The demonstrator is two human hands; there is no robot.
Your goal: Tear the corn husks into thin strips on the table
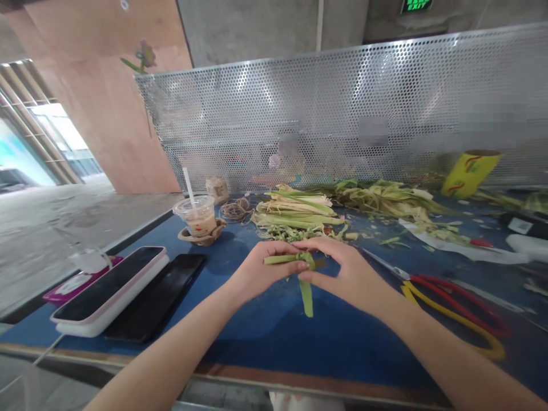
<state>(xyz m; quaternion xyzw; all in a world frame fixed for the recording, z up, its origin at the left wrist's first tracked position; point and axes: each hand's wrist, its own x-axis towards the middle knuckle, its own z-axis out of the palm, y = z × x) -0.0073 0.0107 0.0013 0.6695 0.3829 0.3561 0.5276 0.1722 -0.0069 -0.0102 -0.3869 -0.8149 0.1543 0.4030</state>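
Note:
Both hands meet over the near middle of the blue table. My left hand (pixel 270 262) pinches a folded green leaf strip (pixel 306 294), its thumb lying across it. From the other side my right hand (pixel 342 265) grips the same strip between thumb and fingers. One end of the strip points left past my left thumb; another hangs down below the fingers. The fold between the fingertips is partly hidden. Just beyond the hands lie a stack of pale green husk strips (pixel 295 214) and a heap of small green scraps (pixel 291 232).
Scissors (pixel 402 275) with red and yellow handles lie right of my right hand. A drink cup (pixel 194 214) with a straw, twine (pixel 235 210) and two phones (pixel 158 297) (pixel 111 288) are at left. Loose husks (pixel 385 197) and a yellow roll (pixel 471 174) stand before a perforated metal screen (pixel 265 114).

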